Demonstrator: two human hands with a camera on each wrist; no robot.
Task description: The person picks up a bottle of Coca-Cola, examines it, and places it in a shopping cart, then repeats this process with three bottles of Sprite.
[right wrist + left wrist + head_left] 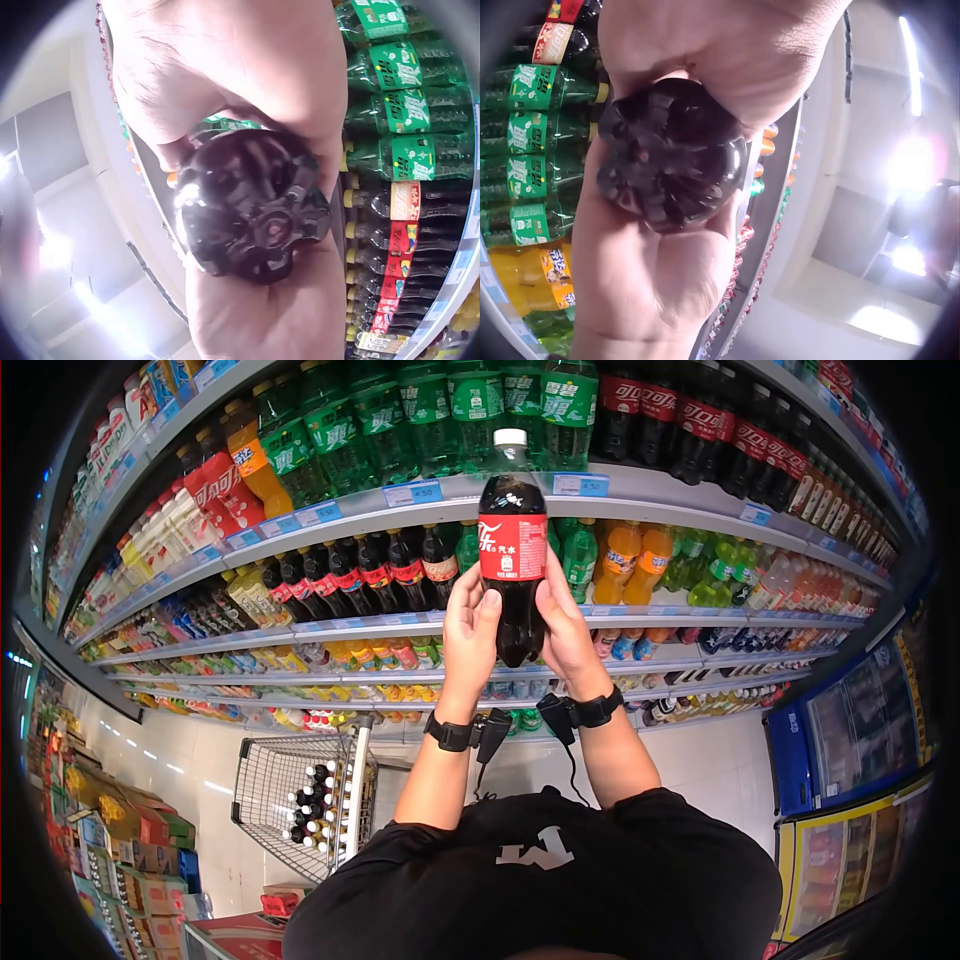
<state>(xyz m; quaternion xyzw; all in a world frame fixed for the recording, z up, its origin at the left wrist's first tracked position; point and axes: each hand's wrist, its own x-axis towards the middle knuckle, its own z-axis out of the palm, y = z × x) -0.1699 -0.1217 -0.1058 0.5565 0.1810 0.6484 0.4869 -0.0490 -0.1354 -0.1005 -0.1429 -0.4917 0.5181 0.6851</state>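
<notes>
A large cola bottle (513,550) with a red label and white cap stands upright between my two hands, dark liquid inside. My left hand (470,628) grips its lower left side, thumb along the front. From the other side my right hand (566,628) holds it just below the label, thumb also toward me. Both wrist views look up at the lobed dark base of the bottle (671,154), with palms on either side of it. The finger ends behind the bottle are hidden in the head view.
Behind the bottle run drink shelves (400,495), with green soda bottles (375,420) at the top and smaller cola bottles (345,565) below. A wire shopping cart (270,785) holding several bottles stands at lower left. A blue-framed cooler (800,750) is at the right.
</notes>
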